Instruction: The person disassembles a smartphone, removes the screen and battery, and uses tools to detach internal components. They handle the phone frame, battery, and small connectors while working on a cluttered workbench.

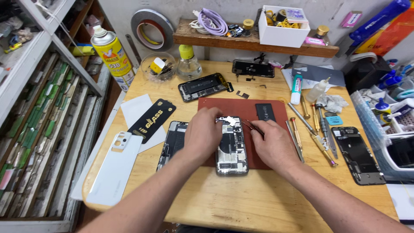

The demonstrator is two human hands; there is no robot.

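Opened phone (233,151) lies on a red mat (250,110); left hand (202,136) grips its edge, right hand (271,144) pinches tweezers (252,127).

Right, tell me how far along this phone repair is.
Done: the opened phone on the red mat shows bare insides, its screen lying alongside. In hand: left hand steadies it, right hand works tweezers. Left: battery sits apart.
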